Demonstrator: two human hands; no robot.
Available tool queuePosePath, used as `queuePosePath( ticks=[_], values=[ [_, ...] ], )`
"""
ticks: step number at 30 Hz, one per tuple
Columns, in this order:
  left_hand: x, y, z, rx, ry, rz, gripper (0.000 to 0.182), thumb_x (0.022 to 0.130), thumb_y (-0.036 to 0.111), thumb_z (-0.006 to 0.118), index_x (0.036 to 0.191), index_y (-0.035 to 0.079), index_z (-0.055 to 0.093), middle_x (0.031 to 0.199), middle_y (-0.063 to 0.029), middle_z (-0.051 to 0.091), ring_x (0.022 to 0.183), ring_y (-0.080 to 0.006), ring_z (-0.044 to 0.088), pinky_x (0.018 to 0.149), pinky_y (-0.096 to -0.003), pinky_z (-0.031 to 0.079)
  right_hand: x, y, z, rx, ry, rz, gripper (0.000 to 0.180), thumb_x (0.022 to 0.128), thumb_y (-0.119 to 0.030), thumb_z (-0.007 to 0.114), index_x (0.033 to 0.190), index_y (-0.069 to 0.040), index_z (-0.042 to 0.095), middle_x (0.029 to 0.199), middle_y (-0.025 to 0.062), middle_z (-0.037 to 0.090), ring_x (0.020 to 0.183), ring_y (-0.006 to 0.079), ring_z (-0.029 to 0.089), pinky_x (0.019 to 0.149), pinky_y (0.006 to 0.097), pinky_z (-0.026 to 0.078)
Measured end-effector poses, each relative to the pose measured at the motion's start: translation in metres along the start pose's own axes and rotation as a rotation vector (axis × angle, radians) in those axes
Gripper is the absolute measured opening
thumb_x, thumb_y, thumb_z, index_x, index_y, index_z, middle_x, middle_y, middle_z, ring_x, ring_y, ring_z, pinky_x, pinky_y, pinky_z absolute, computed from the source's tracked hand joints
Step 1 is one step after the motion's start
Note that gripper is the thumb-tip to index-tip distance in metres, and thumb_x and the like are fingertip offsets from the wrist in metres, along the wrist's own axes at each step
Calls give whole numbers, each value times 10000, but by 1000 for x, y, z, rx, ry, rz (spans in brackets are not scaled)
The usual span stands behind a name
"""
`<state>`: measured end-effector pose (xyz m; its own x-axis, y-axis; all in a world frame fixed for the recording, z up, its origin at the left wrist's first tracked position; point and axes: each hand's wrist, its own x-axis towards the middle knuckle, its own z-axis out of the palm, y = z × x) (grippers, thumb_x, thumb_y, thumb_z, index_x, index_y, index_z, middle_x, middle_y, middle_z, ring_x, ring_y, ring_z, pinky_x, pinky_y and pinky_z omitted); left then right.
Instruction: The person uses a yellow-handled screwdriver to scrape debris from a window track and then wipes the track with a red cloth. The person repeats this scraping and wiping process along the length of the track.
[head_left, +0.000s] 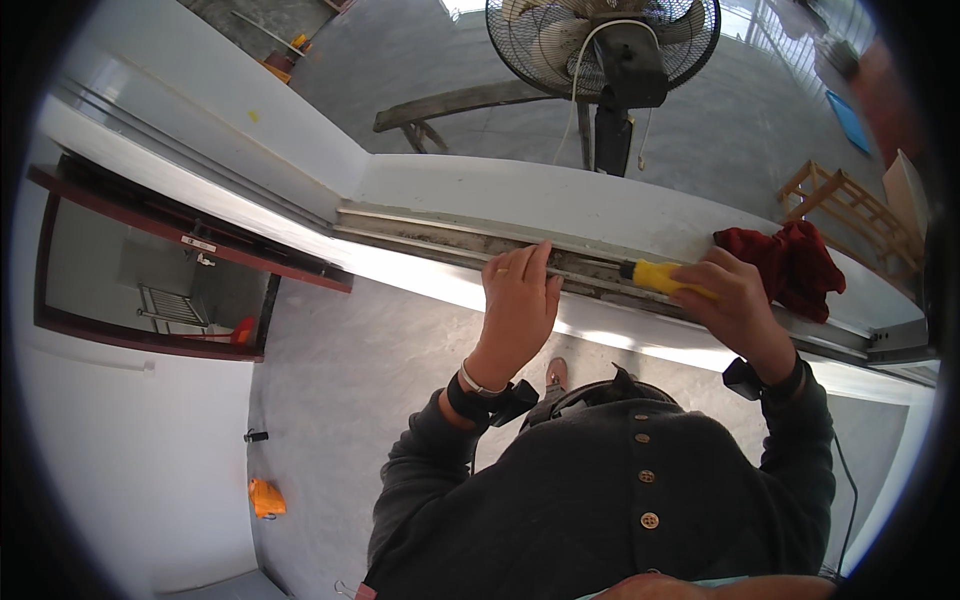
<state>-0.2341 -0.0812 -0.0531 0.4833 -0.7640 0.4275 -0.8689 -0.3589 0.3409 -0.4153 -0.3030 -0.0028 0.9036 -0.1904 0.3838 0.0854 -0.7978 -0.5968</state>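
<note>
Across the view runs a sliding-window sill track (450, 238), its grooves stained with dark dirt. My left hand (520, 304) lies over the track's near edge, fingers close together on it; whether anything is under the fingertips cannot be seen. To its right, my right hand (724, 296) grips a screwdriver's yellow handle (655, 276), whose dark collar points left along the track. The shaft and tip are not clearly visible. A crumpled dark red cloth (787, 266) rests on the sill just beyond and right of my right hand.
Beyond the sill (480, 180) stands a pedestal fan (604, 52) with a hanging white cord, near a wooden bench (465, 101). A wooden rack (847, 206) is at the right. A dark red-framed opening (150, 345) is at left, an orange container (266, 498) on the floor.
</note>
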Motion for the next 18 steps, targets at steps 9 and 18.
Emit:
queuePosePath(
  ticks=[9, 18],
  values=[
    [4, -5, -14, -207, 81, -23, 290, 838, 44, 649, 1127, 39, 664, 1084, -130, 651, 1034, -317, 597, 932, -416, 450, 11, -24, 37, -44, 76, -148, 308, 684, -124, 833, 962, -83, 706, 776, 76, 564, 602, 237, 605, 531, 340, 484],
    [4, -44, -25, 353, 106, -175, 306, 898, 281, 646, 1033, 7, 666, 1111, -132, 622, 1113, -316, 552, 1037, -509, 332, -24, -24, -5, -77, 204, -106, 329, 677, -32, 804, 982, -57, 684, 801, 94, 572, 617, 229, 581, 526, 314, 463]
  ],
)
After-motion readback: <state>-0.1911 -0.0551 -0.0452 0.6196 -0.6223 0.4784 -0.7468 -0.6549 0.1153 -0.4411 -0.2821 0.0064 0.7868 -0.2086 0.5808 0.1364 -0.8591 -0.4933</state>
